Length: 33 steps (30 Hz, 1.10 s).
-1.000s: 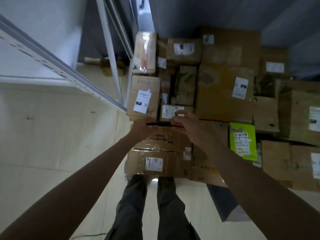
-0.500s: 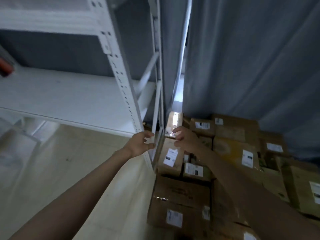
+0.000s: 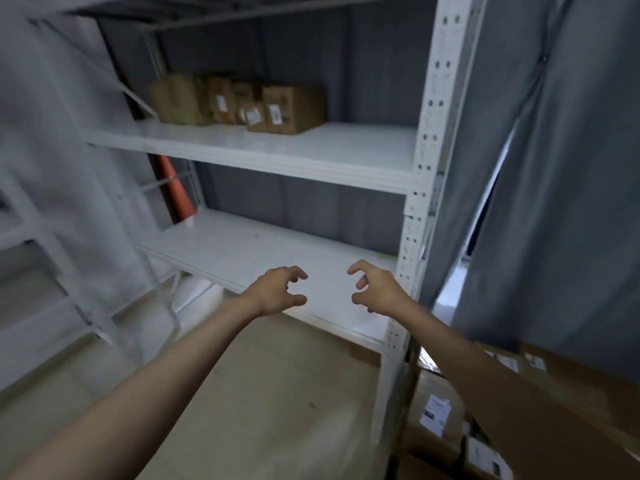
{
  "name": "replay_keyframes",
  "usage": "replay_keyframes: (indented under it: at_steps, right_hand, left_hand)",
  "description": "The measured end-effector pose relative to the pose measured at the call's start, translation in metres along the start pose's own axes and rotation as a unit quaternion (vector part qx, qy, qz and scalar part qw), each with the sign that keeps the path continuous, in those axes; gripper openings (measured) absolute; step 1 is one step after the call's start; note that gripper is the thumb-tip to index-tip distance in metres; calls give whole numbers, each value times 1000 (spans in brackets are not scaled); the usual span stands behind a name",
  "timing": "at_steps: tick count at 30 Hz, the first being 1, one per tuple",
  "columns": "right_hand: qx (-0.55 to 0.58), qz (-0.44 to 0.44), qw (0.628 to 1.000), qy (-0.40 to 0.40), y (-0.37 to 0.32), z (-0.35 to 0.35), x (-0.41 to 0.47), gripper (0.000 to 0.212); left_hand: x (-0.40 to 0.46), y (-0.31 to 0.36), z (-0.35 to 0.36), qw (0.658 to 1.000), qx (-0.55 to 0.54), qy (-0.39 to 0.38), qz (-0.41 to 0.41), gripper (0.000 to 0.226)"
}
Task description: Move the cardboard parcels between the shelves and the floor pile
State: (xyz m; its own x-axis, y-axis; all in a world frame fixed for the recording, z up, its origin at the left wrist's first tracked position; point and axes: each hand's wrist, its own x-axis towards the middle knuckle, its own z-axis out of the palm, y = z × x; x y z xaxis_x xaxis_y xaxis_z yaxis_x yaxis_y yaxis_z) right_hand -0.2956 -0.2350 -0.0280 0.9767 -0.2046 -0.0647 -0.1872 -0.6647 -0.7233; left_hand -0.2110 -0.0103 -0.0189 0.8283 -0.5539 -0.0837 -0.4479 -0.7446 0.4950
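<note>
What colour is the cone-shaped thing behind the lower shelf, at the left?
Orange cone, seen in the head view.

- Both hands have left the floor pile (image 3: 438,415) and now hover over the lower shelf (image 3: 242,251).
- The left hand (image 3: 277,291) and right hand (image 3: 375,289) now hold nothing, fingers loosely curled.

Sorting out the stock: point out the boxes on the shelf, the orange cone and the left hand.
boxes (image 3: 239,103): head view, front faces of the row.
orange cone (image 3: 178,192): head view, its side.
left hand (image 3: 275,291): head view, back of the hand.
</note>
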Motion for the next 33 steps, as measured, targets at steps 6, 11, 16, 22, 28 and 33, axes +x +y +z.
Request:
replay_keyframes:
  at_steps: [6, 11, 16, 22, 28, 33]
  right_hand:
    - [-60, -62, 996, 11, -100, 17, 26, 52]
    - [-82, -89, 992, 18, -146, 26, 54, 52]
    - [-91, -106, 990, 25, -173, 39, 98, 51]
    - [-98, -124, 987, 30, -197, 39, 176, 53]
    - [-74, -136, 985, 77, -217, 21, 264, 49]
    - [-29, -131, 980, 147, -230, 15, 320, 40]
  left_hand:
    - [-18, -42, -82, 997, 42, 68, -9, 53]
    - [-9, -69, -116, 994, 46, 99, -11, 52]
    - [24, -93, -134, 992, 51, 111, -4, 53]
    - [83, -128, -173, 989, 68, 128, 9, 54]
    - [153, -150, -227, 985, 71, 156, 35, 53]
    - [203, -156, -250, 977, 29, 201, 67, 47]
